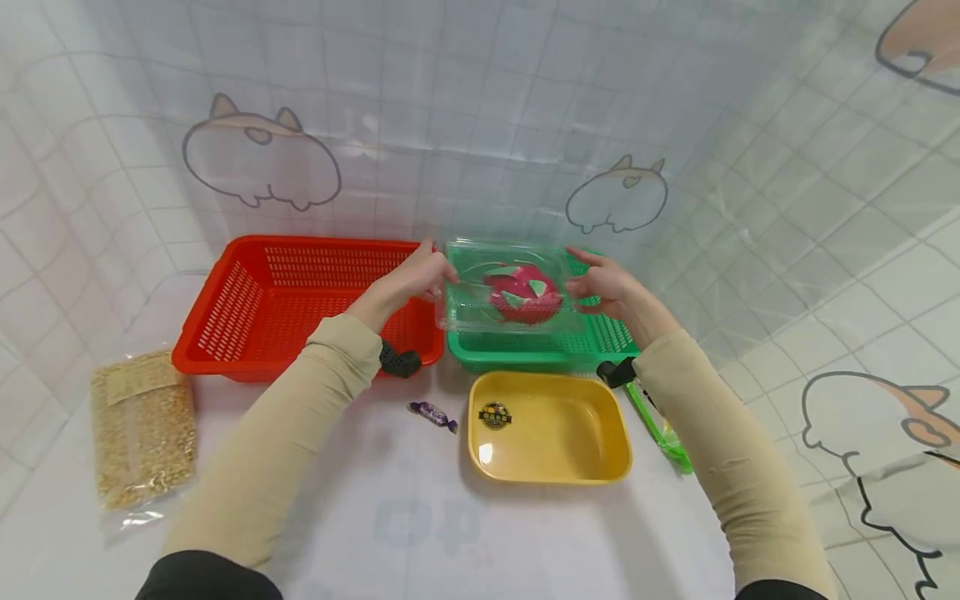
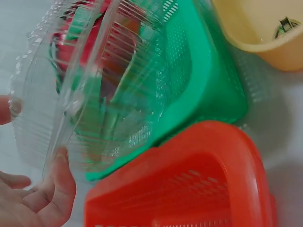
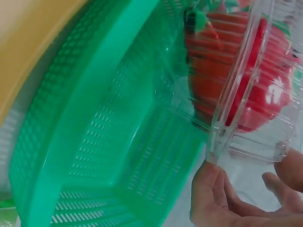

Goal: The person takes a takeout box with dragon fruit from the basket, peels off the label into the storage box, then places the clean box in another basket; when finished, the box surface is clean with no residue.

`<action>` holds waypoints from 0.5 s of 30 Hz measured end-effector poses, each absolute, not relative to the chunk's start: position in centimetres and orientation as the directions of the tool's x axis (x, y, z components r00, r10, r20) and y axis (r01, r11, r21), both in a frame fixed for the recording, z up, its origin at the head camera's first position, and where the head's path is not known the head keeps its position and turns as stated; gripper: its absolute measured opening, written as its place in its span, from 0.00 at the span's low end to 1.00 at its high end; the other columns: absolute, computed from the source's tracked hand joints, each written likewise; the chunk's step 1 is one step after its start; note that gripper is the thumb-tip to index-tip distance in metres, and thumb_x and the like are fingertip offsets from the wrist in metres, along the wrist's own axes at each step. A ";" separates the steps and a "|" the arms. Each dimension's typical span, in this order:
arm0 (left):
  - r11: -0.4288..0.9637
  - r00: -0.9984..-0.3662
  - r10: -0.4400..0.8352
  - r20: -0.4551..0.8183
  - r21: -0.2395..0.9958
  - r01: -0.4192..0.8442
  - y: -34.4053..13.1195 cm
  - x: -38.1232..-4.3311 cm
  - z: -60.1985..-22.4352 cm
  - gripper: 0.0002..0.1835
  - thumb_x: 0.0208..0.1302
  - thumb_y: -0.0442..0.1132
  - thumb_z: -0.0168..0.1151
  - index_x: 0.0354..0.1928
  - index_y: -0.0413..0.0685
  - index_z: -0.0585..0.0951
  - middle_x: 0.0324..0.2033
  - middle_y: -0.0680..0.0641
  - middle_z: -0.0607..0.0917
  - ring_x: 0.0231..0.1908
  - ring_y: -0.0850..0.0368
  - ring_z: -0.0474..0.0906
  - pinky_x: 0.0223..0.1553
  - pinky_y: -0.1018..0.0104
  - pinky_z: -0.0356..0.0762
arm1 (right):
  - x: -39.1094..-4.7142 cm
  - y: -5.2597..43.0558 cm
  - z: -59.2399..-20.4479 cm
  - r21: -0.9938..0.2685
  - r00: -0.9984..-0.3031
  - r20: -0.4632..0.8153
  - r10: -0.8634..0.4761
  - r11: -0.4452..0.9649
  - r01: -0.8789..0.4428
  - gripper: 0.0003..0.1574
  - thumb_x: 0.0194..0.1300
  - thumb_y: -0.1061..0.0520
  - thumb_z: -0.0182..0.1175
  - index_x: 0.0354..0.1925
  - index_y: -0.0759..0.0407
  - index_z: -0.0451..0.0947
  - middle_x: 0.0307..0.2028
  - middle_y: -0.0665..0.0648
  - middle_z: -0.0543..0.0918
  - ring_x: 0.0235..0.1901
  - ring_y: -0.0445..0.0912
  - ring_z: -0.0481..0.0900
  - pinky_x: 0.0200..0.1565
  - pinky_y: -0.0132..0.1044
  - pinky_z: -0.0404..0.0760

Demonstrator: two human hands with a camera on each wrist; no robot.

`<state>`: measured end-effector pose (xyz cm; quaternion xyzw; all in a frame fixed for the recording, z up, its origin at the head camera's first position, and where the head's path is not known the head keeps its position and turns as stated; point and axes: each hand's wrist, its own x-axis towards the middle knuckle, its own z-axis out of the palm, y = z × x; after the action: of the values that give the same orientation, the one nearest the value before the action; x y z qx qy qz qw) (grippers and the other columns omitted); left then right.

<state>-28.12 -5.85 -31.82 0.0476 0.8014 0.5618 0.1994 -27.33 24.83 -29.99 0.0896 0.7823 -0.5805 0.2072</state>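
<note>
A clear plastic clamshell box [image 1: 468,287] is over the green basket [image 1: 525,360], with a red-pink fruit with green patches [image 1: 528,302], like a dragon fruit, showing through it. My left hand [image 1: 411,287] holds the box at its left end; in the left wrist view the thumb [image 2: 61,172] lies at the seam and a fingertip is on the lid side. At the other end, my right hand [image 1: 613,290] pinches the box, with the thumb [image 3: 208,182] against its rim in the right wrist view. Lid and base edges lie close together there.
A red basket [image 1: 277,333] stands left of the green one. In front are a yellow tub [image 1: 551,425] and a purple wrapped candy [image 1: 433,414]. A bag of grain-like pieces [image 1: 142,433] lies far left, a green packet [image 1: 667,433] right. Patterned sheeting [image 1: 450,108] surrounds the table.
</note>
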 end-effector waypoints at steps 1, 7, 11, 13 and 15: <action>0.391 -0.919 0.292 -0.265 0.910 -0.138 -5.6 -28.3 -31.8 0.40 0.66 0.38 0.51 0.77 0.41 0.48 0.40 0.47 0.72 0.13 0.58 0.60 0.30 0.65 0.76 | -27.5 25.0 -30.0 -0.869 -0.896 -0.433 -0.100 0.311 0.385 0.46 0.75 0.67 0.48 0.79 0.32 0.47 0.75 0.64 0.57 0.30 0.45 0.69 0.57 0.48 0.74; 0.498 -0.915 0.289 -0.283 0.860 -0.109 -3.6 -29.5 -31.2 0.08 0.57 0.36 0.45 0.28 0.49 0.57 0.19 0.55 0.50 0.18 0.58 0.43 0.21 0.66 0.57 | -28.5 26.0 -30.2 -0.861 -0.892 -0.446 -0.074 0.307 0.405 0.48 0.74 0.69 0.45 0.80 0.37 0.43 0.74 0.66 0.57 0.35 0.46 0.72 0.62 0.52 0.70; 0.547 -0.910 0.295 -0.291 0.832 -0.089 -2.4 -30.0 -31.2 0.15 0.52 0.34 0.42 0.25 0.56 0.48 0.18 0.55 0.45 0.21 0.57 0.42 0.23 0.64 0.52 | -28.9 26.6 -30.4 -0.846 -0.893 -0.447 -0.063 0.356 0.398 0.42 0.75 0.67 0.45 0.80 0.48 0.47 0.70 0.64 0.62 0.45 0.49 0.70 0.55 0.47 0.73; 0.582 -0.907 0.297 -0.299 0.810 -0.076 -1.9 -30.1 -31.5 0.14 0.54 0.35 0.42 0.24 0.58 0.48 0.19 0.55 0.45 0.21 0.57 0.43 0.25 0.64 0.54 | -29.1 26.9 -30.6 -0.836 -0.891 -0.450 -0.062 0.381 0.396 0.39 0.76 0.64 0.45 0.79 0.52 0.49 0.67 0.61 0.64 0.45 0.51 0.68 0.52 0.46 0.73; 0.609 -0.901 0.299 -0.315 0.790 -0.074 -1.4 -30.2 -31.8 0.13 0.56 0.35 0.41 0.26 0.58 0.49 0.21 0.54 0.45 0.21 0.58 0.44 0.27 0.63 0.56 | -29.2 27.1 -30.9 -0.826 -0.888 -0.456 -0.055 0.399 0.399 0.37 0.77 0.63 0.46 0.79 0.54 0.50 0.61 0.59 0.68 0.41 0.52 0.67 0.51 0.46 0.72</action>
<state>-30.16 -1.36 -31.78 0.0645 0.8714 0.4373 0.2129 -29.19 27.11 -30.89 0.1064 0.8092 -0.5378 0.2110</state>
